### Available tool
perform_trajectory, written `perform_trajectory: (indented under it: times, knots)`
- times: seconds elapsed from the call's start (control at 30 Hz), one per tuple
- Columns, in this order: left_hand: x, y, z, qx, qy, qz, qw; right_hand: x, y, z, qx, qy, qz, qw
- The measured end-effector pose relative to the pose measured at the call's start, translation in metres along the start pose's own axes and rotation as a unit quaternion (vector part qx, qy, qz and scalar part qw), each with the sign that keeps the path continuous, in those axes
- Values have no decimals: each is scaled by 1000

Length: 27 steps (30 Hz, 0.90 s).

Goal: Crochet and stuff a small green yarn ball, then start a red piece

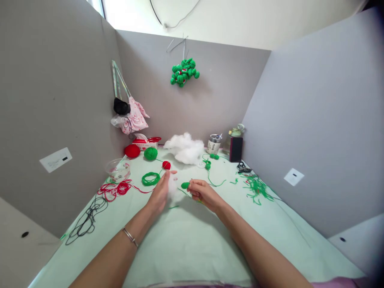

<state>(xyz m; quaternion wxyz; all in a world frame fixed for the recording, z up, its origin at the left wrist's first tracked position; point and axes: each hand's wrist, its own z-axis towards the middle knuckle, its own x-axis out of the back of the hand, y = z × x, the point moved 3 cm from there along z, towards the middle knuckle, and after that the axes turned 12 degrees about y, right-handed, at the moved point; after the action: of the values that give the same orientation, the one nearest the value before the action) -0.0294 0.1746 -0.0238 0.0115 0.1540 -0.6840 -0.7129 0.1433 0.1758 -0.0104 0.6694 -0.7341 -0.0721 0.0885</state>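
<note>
My left hand (161,191) holds a thin tuft of white fibre stuffing (173,189) against its fingers; the tuft is a little blurred. Pinched in the fingertips of my right hand (204,194) is a small green crocheted piece (185,185), its rounded end pointing left toward the tuft. A green yarn tail (183,192) trails beneath it. The hands are apart, low over the table. Behind them lies a big pile of white stuffing (186,149). A small red yarn ball (166,165) sits just beyond my left fingertips, beside a coil of green yarn (150,179).
Red yarn (115,189), dark cord (88,220) and a clear plastic bowl (118,170) are on the left. Green yarn scraps (257,188), scissors (244,168), a dark phone-like slab (236,149) and a tin (214,144) stand right. Grey partitions (192,104) enclose the table.
</note>
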Motion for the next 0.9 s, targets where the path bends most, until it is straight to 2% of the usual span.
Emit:
perform_trajectory:
  times: [0.07, 0.13, 0.27, 0.47, 0.57, 0.67, 0.77, 0.9]
  knots:
    - [-4, -4, -2, 51, -10, -39, 998, -10, 1, -5, -21, -47, 9, 999]
    - [-11, -9, -7, 88, -37, -69, 993, -19, 2, -7, -28, -65, 18, 997]
    - [-25, -14, -18, 115, -98, -113, 982, -21, 4, -2, -13, -21, 40, 999]
    - [-19, -16, -13, 105, -129, -123, 978, -9, 1, 3, 6, 26, 20, 999]
    - [-9, -15, -2, 98, -108, -117, 982, -3, 1, 5, 30, 59, -15, 998]
    - [-1, -11, 7, 79, -73, -118, 987, 6, 3, 11, 73, 127, -66, 987]
    - [0, -9, 8, 63, -75, -103, 990, 12, 7, 15, 113, 178, -127, 969]
    - [-6, -18, 2, 42, -103, -44, 993, 6, 10, 13, 148, 168, -200, 954]
